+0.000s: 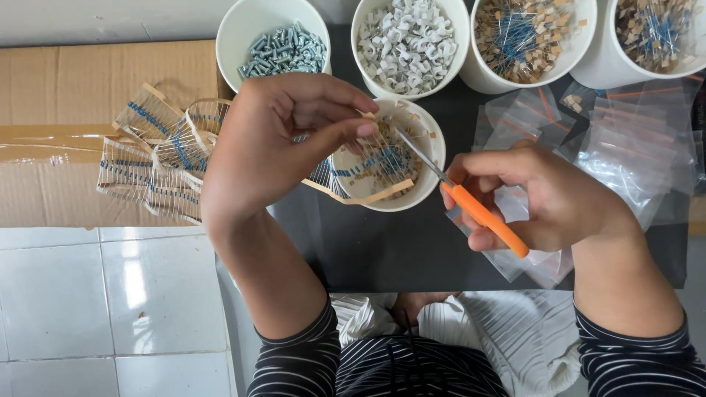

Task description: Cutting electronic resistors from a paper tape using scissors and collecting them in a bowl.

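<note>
left hand point(272, 147) pinches resistor strip point(368, 158) over white cup point(434, 147) | right hand point(544, 195) grips orange scissors point(471, 206) | cups: screws point(283, 50), clips point(407, 44), resistors point(526, 33)

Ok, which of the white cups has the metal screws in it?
The leftmost cup of screws in the back row; its neighbours hold white clips and taped blue components.

Orange-handled scissors point(471, 206) snipping taped resistor strip point(371, 158).

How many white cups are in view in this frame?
5. Four along the top edge: one with screws, one with white clips, two with loose resistors. A fifth sits below them, between the hands. More may lie outside the frame.
</note>
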